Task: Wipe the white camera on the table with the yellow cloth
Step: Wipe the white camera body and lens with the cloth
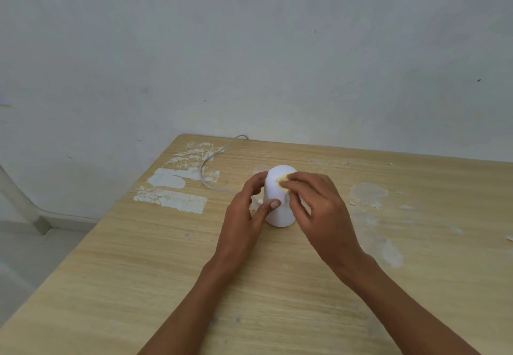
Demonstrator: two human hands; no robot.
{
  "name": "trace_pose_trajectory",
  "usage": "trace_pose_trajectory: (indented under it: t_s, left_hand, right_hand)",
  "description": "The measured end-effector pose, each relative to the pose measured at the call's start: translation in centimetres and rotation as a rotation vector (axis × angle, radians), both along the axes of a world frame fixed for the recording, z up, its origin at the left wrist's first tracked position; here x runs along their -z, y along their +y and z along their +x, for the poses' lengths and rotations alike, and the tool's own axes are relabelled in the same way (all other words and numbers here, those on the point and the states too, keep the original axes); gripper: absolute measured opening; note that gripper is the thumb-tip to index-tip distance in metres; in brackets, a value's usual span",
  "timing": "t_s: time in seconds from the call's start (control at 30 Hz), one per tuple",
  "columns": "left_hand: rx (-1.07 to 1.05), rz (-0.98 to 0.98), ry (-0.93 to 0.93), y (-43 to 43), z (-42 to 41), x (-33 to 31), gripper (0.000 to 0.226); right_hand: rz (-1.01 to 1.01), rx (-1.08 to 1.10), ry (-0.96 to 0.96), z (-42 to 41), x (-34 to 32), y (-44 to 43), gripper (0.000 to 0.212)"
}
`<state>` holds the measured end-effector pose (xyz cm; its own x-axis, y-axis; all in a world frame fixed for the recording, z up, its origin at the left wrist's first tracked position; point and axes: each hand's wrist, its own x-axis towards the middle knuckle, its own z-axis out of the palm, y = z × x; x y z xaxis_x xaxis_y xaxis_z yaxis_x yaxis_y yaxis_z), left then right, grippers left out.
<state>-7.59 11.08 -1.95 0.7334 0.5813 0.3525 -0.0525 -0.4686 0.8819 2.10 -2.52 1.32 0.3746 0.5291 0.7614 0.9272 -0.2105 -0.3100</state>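
The white camera (277, 188), a smooth dome-topped cylinder, stands upright near the middle of the wooden table (138, 271). My left hand (244, 216) grips its left side, thumb across the front and fingers behind. My right hand (322, 210) presses the yellow cloth (282, 181) against the camera's upper right side. Only a small yellow patch shows under my fingers; the rest of the cloth is hidden by the hand.
A thin white cable (206, 163) curves from the camera's left side back over the table's far edge. Patches of peeled white residue (172, 199) mark the tabletop left of the camera. A pale wall (249, 49) rises right behind the table.
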Motion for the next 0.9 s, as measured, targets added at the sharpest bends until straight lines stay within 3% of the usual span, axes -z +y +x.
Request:
trace_pose_trajectory:
  t_s: [0.1,0.17,0.37,0.6,0.7,0.9]
  left_hand:
    - [-0.003,0.002,-0.008,-0.1,0.0,0.1,0.048]
    - [0.011,-0.026,-0.014,-0.4,-0.2,0.0,0.056]
    - [0.066,-0.082,-0.027,-0.3,0.0,0.4,0.058]
    - [0.076,0.026,0.079,0.6,0.9,-0.1,0.074]
    - [0.092,0.068,0.098,1.0,0.9,0.1,0.067]
    - [0.129,0.064,0.103,1.2,0.4,-0.3,0.054]
  right_hand:
    - [0.101,0.000,0.221,0.1,-0.7,0.6,0.024]
    - [0.093,-0.019,0.230,-0.2,-0.8,0.6,0.024]
    - [-0.053,-0.024,-0.044,-0.7,0.8,-0.9,0.023]
    - [-0.023,-0.019,-0.025,0.2,0.0,-1.3,0.023]
    - [-0.013,0.002,-0.001,0.4,-0.8,-0.6,0.025]
    - [-0.162,-0.002,-0.288,-0.2,0.0,-0.7,0.020]
